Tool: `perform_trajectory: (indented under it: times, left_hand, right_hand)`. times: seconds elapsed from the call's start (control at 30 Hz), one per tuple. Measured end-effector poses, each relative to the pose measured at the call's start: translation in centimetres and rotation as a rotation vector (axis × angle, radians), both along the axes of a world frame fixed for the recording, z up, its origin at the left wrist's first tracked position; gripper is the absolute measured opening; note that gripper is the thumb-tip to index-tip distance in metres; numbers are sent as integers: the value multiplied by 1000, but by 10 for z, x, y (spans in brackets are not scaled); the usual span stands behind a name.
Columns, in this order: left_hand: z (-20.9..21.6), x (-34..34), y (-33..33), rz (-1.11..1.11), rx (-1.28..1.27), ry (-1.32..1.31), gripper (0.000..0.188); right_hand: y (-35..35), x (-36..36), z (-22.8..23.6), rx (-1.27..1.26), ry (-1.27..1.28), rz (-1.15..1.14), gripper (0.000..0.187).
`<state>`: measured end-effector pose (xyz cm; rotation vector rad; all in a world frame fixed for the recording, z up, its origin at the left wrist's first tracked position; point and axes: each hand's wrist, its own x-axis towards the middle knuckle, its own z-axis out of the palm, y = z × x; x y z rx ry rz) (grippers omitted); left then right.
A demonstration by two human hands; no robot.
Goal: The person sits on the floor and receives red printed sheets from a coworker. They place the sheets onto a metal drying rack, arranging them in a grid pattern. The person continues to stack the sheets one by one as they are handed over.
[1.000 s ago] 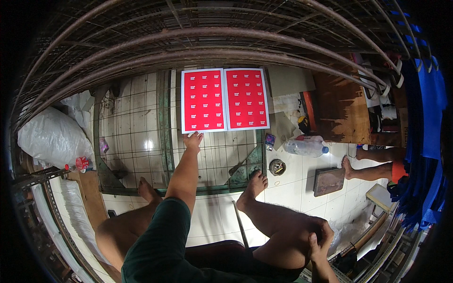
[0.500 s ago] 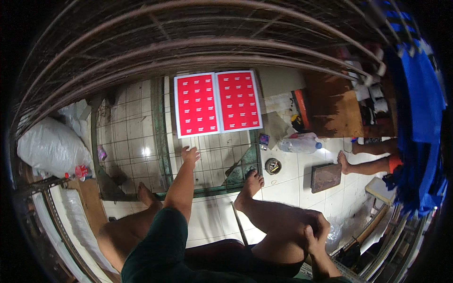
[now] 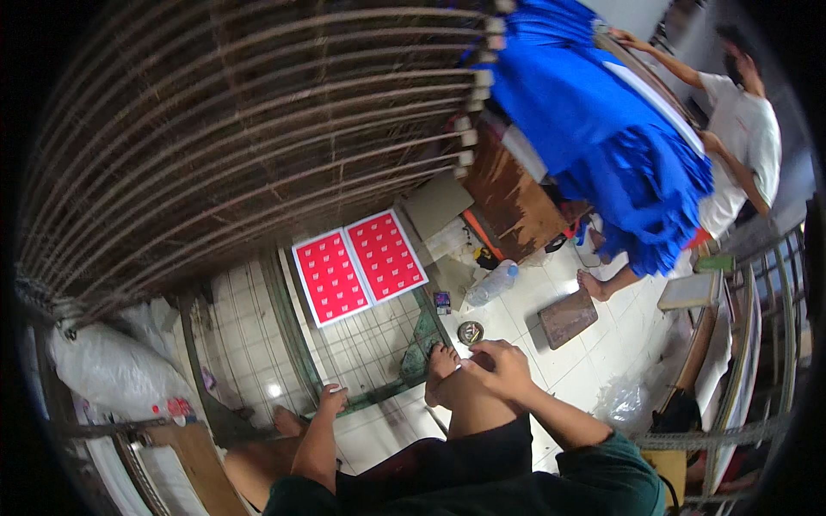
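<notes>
Two red printed sheets with white edges (image 3: 329, 275) lie side by side on a wire rack with a green frame (image 3: 379, 394). My left hand (image 3: 331, 399) is over the near edge of that frame, below the sheets, its fingers loosely bent and apart with nothing visible in them. Above my right knee, my right hand (image 3: 503, 371) is bent with thumb and fingers drawn together. A small white spot shows at its fingertips, too small to name. Just beyond it, a round ashtray (image 3: 471, 333) with butts stands on the tiles.
A large rack of metal bars (image 3: 258, 129) slants overhead. Blue cloth (image 3: 594, 146) hangs at right, beside a person in a white shirt (image 3: 744, 142). A plastic bottle (image 3: 492, 284) and a brown slab (image 3: 568, 318) lie on the floor. Wrapped plastic (image 3: 120, 370) sits left.
My view has turned toward the right, bringing the person into sight. My left hand has drawn back from the sheets to the frame's near edge. My right hand has lifted off its knee grip.
</notes>
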<state>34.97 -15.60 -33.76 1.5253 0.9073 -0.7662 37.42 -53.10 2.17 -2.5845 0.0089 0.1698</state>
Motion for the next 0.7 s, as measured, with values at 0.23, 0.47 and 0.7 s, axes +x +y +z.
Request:
perform_trajectory:
  times: [0.23, 0.47, 0.7]
  left_hand:
    - [179, 35, 2, -172, -22, -382, 54]
    - [359, -73, -64, -834, 261, -1026, 50]
    - [211, -143, -52, -1325, 366, -452, 60]
  right_hand:
    - [14, 1, -20, -100, -28, 111, 56]
    - [-1, -13, -30, -126, 43, 25, 63]
    - [-5, -13, -40, -48, 91, -28, 63]
